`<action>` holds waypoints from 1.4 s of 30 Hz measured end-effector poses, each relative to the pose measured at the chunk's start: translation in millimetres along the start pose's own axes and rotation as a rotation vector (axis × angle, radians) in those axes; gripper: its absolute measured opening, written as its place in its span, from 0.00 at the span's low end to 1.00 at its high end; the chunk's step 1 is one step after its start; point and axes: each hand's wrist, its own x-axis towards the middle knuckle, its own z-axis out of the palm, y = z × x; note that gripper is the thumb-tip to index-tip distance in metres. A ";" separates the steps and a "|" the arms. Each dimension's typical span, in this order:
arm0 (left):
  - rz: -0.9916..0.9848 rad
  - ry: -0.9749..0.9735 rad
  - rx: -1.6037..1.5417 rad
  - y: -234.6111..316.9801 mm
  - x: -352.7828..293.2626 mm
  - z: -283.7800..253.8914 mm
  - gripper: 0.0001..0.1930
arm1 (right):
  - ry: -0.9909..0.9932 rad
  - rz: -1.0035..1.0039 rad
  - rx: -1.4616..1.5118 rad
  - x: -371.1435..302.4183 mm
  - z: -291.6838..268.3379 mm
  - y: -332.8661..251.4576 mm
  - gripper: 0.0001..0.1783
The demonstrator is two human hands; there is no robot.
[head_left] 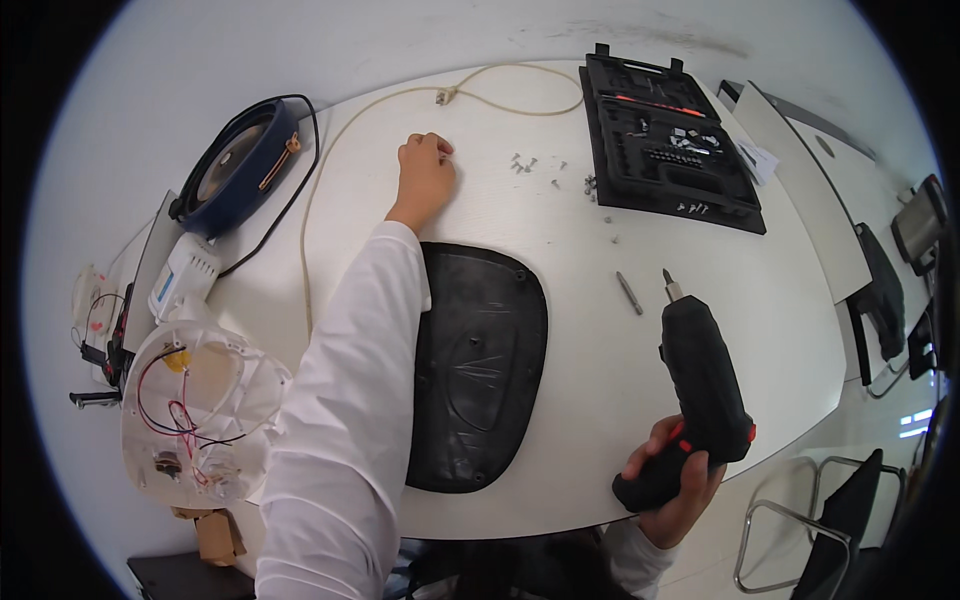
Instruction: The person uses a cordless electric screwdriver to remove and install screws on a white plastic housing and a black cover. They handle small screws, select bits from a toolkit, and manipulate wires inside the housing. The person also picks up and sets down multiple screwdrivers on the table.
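My right hand (pixel 687 490) grips the handle of a black cordless screwdriver (pixel 702 370) with red details; its bit points to the far side of the table. My left hand (pixel 425 180) is stretched out over the far part of the table, its fingers curled together. Whatever they pinch, if anything, is too small to make out. Several small screws (pixel 523 164) lie scattered to the right of that hand. A loose screwdriver bit (pixel 629 293) rests left of the tool's tip. Under and beside my left forearm lies a black rounded panel (pixel 485 370) with screw holes.
An open black tool case (pixel 672 140) with bits sits at the far right. A beige cable (pixel 400 92) loops along the back and left. On the left are a blue round-ended case (pixel 240 165), a white device (pixel 185 278) and a white housing (pixel 200 420) with exposed wires.
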 end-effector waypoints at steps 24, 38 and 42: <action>0.371 -0.037 -0.041 176.7 -202.8 -183.5 0.10 | -0.470 -0.123 -0.765 1.3 -16.4 -34.3 0.26; -0.240 1.026 -0.082 42.9 -371.4 -287.4 0.24 | -0.704 -0.555 -1.349 17.7 -17.2 -42.3 0.35; -0.260 1.098 0.013 32.5 -366.3 -291.0 0.26 | -0.866 -0.411 -1.231 36.3 -17.7 -45.1 0.34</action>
